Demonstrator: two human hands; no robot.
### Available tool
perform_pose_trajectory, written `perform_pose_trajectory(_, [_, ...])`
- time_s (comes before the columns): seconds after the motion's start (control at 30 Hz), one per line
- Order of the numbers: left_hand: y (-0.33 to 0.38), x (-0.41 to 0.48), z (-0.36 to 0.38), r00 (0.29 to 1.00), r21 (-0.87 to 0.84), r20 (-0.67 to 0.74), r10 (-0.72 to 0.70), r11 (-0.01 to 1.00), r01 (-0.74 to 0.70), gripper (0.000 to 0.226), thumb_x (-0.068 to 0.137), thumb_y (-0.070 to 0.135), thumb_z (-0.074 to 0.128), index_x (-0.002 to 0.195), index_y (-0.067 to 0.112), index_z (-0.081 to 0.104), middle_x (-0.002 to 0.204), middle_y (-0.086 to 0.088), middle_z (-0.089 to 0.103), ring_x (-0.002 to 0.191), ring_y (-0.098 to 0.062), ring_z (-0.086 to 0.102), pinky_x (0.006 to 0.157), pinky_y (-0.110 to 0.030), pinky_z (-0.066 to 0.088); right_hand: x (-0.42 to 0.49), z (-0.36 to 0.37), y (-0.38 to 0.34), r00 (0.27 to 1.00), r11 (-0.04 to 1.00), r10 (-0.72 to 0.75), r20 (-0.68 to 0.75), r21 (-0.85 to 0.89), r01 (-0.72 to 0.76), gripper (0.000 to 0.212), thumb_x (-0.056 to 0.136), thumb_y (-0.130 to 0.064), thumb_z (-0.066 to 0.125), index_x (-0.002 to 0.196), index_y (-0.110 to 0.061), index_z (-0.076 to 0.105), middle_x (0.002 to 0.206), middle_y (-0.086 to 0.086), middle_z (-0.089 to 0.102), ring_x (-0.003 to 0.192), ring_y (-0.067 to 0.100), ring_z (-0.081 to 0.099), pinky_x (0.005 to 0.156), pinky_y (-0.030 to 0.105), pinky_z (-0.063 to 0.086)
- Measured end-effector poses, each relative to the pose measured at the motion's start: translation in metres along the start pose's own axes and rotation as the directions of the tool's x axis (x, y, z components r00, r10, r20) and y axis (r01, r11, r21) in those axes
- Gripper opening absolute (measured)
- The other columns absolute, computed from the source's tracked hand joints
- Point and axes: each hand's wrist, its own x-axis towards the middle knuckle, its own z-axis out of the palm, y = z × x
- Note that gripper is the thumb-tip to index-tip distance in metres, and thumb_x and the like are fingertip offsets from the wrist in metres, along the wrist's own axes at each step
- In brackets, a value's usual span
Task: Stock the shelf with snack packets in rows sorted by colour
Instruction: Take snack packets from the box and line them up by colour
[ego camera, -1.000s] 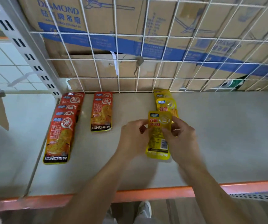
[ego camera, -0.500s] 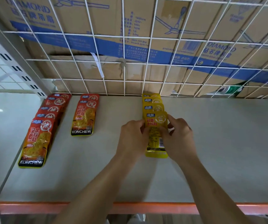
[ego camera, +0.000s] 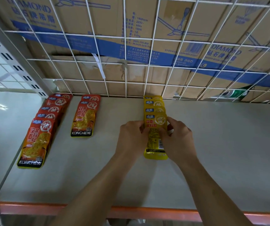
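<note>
Fingers (ego camera: 175, 123) curl, pinching the front yellow packet (ego camera: 155, 145).

A stockroom: metal shelf (ego camera: 212, 160), wire mesh (ego camera: 147, 66), stacked ceiling-fan cartons (ego camera: 163, 30) behind.

The shelf (ego camera: 228, 144) lies bare right of the yellow row (ego camera: 153, 103) (and along the near edge). A narrower lane separates that row from the short red row (ego camera: 86, 118). The wire grid (ego camera: 125, 78) closes the far side, seemingly down to shelf level.
</note>
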Motion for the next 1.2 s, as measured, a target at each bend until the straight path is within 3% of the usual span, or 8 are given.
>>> perform_pose_trajectory(0.17, [0.003,-0.001,-0.002,0.999,0.016,0.036,-0.015,1.0,0.015,0.017,0.092,0.018,0.058,0.093,0.013,0.074,0.081,-0.003,0.07,0.069,-0.012,0.057,0.055,-0.002,0.036,0.0,-0.004,-0.003,1.0,1.0,0.0,0.015,-0.003,0.0,0.011,0.089,-0.02,0.061,0.099,-0.015,0.064,0.088,0.006,0.061,0.074,0.023,0.058,0.056,0.025,0.038])
perform_pose_trajectory(0.27, [0.0,-0.001,-0.009,1.0,0.083,0.018,-0.018,0.996,0.016,0.02,0.089,0.016,0.057,0.073,0.007,0.063,0.073,-0.011,0.062,0.066,-0.022,0.053,0.056,-0.018,0.037,-0.003,-0.009,-0.007,0.999,0.999,0.02,0.026,-0.046,-0.019,0.019,0.092,-0.022,0.058,0.107,-0.011,0.06,0.096,0.007,0.057,0.079,0.023,0.054,0.057,0.025,0.037])
perform_pose_trajectory(0.43, [-0.004,-0.013,-0.043,0.996,0.401,-0.003,0.094,0.912,-0.085,0.034,0.097,0.027,0.052,0.123,0.008,0.06,0.112,-0.012,0.058,0.105,-0.028,0.057,0.087,-0.039,0.048,-0.012,-0.023,-0.023,0.997,0.957,-0.022,0.067,-0.286,0.041,0.048,0.096,-0.025,0.052,0.141,-0.013,0.042,0.128,0.013,0.049,0.116,0.036,0.047,0.091,0.039,0.041])
perform_pose_trajectory(0.6, [-0.008,-0.042,-0.091,0.981,0.545,-0.111,0.157,0.835,-0.073,0.042,0.095,0.033,0.051,0.135,0.02,0.052,0.129,-0.004,0.053,0.12,-0.027,0.047,0.094,-0.039,0.042,-0.016,-0.024,-0.059,0.979,0.885,-0.135,0.154,-0.424,0.189,0.05,0.096,-0.033,0.045,0.144,-0.02,0.035,0.144,0.006,0.037,0.128,0.032,0.033,0.099,0.041,0.036])
perform_pose_trajectory(0.77, [-0.029,-0.078,-0.141,0.955,0.579,-0.246,0.165,0.815,0.009,0.041,0.09,0.028,0.059,0.13,0.016,0.057,0.129,-0.012,0.056,0.116,-0.035,0.052,0.091,-0.045,0.047,-0.013,-0.025,-0.098,0.95,0.913,-0.24,0.201,-0.285,0.291,0.034,0.092,-0.024,0.048,0.124,-0.013,0.052,0.128,0.015,0.052,0.119,0.037,0.046,0.096,0.043,0.042])
perform_pose_trajectory(0.9, [-0.053,-0.102,-0.168,0.937,0.594,-0.321,0.14,0.8,0.084,0.043,0.084,0.026,0.065,0.126,0.014,0.059,0.121,-0.014,0.06,0.106,-0.039,0.056,0.084,-0.047,0.049,-0.019,-0.023,-0.126,0.92,0.872,-0.353,0.168,-0.297,0.389,0.045,0.09,-0.018,0.046,0.132,-0.005,0.052,0.126,0.021,0.056,0.118,0.038,0.05,0.101,0.042,0.04])
perform_pose_trajectory(1.03, [-0.073,-0.119,-0.187,0.928,0.606,-0.338,0.157,0.791,0.087,0.043,0.078,0.02,0.074,0.118,0.009,0.064,0.113,-0.02,0.065,0.099,-0.041,0.061,0.079,-0.049,0.052,-0.049,0.0,-0.152,0.868,0.806,-0.453,0.203,-0.324,0.496,0.045,0.087,-0.024,0.045,0.125,-0.002,0.056,0.118,0.021,0.06,0.11,0.039,0.054,0.097,0.046,0.042])
perform_pose_trajectory(1.2, [-0.097,-0.14,-0.216,0.927,0.571,-0.348,0.138,0.815,0.093,0.047,0.091,0.028,0.059,0.136,0.015,0.054,0.136,-0.015,0.054,0.127,-0.034,0.047,0.101,-0.048,0.04,-0.094,0.033,-0.179,0.87,0.803,-0.411,0.271,-0.344,0.487,0.039,0.089,-0.031,0.035,0.117,-0.01,0.052,0.113,0.012,0.055,0.109,0.036,0.05,0.088,0.044,0.046])
